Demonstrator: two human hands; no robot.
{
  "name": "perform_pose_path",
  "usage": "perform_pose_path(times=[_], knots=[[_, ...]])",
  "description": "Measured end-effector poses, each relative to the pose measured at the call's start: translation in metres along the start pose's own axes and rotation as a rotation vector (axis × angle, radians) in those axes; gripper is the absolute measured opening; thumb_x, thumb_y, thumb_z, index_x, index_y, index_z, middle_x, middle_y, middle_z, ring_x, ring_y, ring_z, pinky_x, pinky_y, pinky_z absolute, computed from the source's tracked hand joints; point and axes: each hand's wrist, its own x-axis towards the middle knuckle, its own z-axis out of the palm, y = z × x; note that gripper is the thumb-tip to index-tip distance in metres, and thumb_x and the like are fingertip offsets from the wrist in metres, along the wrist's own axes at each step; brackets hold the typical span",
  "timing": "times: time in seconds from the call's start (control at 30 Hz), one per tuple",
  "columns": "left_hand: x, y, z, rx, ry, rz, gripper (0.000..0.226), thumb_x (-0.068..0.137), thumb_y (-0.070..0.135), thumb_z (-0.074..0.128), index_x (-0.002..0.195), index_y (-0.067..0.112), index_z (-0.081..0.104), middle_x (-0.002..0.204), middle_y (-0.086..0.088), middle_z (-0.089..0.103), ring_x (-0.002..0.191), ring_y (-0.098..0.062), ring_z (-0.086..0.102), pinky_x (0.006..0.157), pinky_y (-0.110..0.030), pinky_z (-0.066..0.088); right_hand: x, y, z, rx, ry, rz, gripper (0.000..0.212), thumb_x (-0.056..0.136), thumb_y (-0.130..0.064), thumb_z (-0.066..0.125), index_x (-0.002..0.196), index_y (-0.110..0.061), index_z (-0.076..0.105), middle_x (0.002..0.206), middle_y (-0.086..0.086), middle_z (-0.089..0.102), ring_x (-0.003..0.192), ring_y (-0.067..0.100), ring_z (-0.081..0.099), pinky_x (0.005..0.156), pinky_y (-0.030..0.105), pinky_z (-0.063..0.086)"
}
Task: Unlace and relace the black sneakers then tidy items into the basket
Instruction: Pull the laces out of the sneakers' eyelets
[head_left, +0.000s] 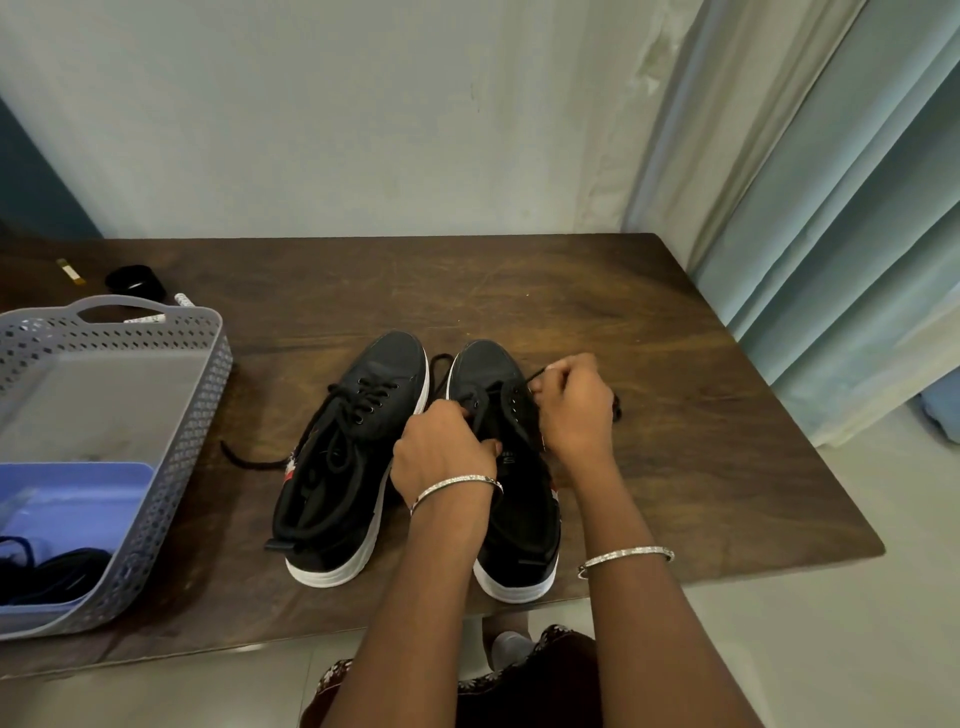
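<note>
Two black sneakers with white soles stand side by side on the dark wooden table, toes pointing away from me. The left sneaker is laced, and one loose lace end trails off to its left. Both hands work over the right sneaker. My left hand pinches the lace at the left side of its eyelets. My right hand grips a black lace end pulled up at the right side; more lace shows past that hand. A grey perforated basket stands to the left.
Inside the basket lie a blue tray and dark laces. Behind the basket sit a black round object, a small yellow item and white patterned pens. A curtain hangs at the right, beside the table's right edge.
</note>
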Motion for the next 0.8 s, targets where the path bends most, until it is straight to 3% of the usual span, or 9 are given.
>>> perform_pose_path(times=[0.13, 0.23, 0.3, 0.43, 0.57, 0.7, 0.8], knots=[[0.005, -0.002, 0.003, 0.01, -0.016, -0.002, 0.047, 0.078, 0.041, 0.082, 0.119, 0.024, 0.069, 0.113, -0.008, 0.067, 0.107, -0.034, 0.064, 0.07, -0.034, 0.043, 0.01, 0.0, -0.014, 0.66, 0.138, 0.293, 0.013, 0.106, -0.015, 0.039, 0.098, -0.016, 0.05, 0.095, 0.009, 0.075, 0.086, 0.019, 0.074, 0.081, 0.034, 0.058], [0.009, -0.004, 0.006, 0.01, -0.029, -0.002, 0.047, 0.077, 0.042, 0.083, 0.117, 0.023, 0.069, 0.111, -0.009, 0.068, 0.105, -0.034, 0.065, 0.071, -0.035, 0.046, 0.012, -0.002, -0.027, 1.041, 0.122, 0.424, 0.01, 0.109, -0.016, 0.039, 0.105, -0.015, 0.048, 0.081, 0.004, 0.064, 0.071, 0.016, 0.066, 0.072, 0.03, 0.057], [0.011, -0.005, 0.008, -0.001, -0.036, -0.005, 0.047, 0.076, 0.042, 0.083, 0.116, 0.022, 0.07, 0.109, -0.008, 0.069, 0.103, -0.033, 0.066, 0.073, -0.036, 0.049, 0.011, 0.003, -0.029, 0.922, 0.113, 0.378, 0.006, 0.106, -0.019, 0.049, 0.103, -0.018, 0.054, 0.086, 0.0, 0.054, 0.07, 0.009, 0.054, 0.072, 0.029, 0.056], [0.013, -0.007, 0.008, -0.026, -0.043, -0.006, 0.043, 0.074, 0.041, 0.084, 0.111, 0.024, 0.071, 0.103, -0.006, 0.07, 0.099, -0.032, 0.066, 0.069, -0.034, 0.047, 0.008, 0.015, -0.021, 0.279, -0.02, 0.02, 0.007, 0.092, -0.02, 0.07, 0.099, -0.02, 0.069, 0.096, -0.009, 0.068, 0.08, 0.0, 0.06, 0.077, 0.023, 0.05], [0.012, -0.007, 0.007, -0.034, -0.038, -0.013, 0.042, 0.074, 0.041, 0.084, 0.11, 0.025, 0.072, 0.103, -0.005, 0.07, 0.1, -0.032, 0.066, 0.068, -0.032, 0.045, 0.008, 0.012, -0.005, -0.234, -0.197, -0.171, 0.01, 0.091, -0.025, 0.073, 0.097, -0.017, 0.071, 0.101, -0.003, 0.069, 0.092, 0.011, 0.059, 0.079, 0.023, 0.041], [0.011, -0.007, 0.006, -0.038, -0.046, -0.01, 0.045, 0.073, 0.041, 0.085, 0.112, 0.024, 0.071, 0.104, -0.005, 0.07, 0.1, -0.031, 0.066, 0.068, -0.032, 0.045, 0.012, 0.007, -0.001, -0.351, -0.227, -0.102, 0.011, 0.098, -0.019, 0.063, 0.094, -0.01, 0.068, 0.103, 0.009, 0.067, 0.096, 0.024, 0.064, 0.079, 0.032, 0.049], [0.011, -0.008, 0.005, -0.043, -0.048, -0.005, 0.046, 0.074, 0.041, 0.085, 0.114, 0.023, 0.071, 0.107, -0.005, 0.069, 0.102, -0.031, 0.066, 0.068, -0.032, 0.044, 0.009, 0.006, -0.007, -0.16, -0.215, -0.059, 0.011, 0.103, -0.016, 0.053, 0.097, -0.012, 0.062, 0.108, 0.006, 0.057, 0.1, 0.02, 0.055, 0.082, 0.032, 0.042]])
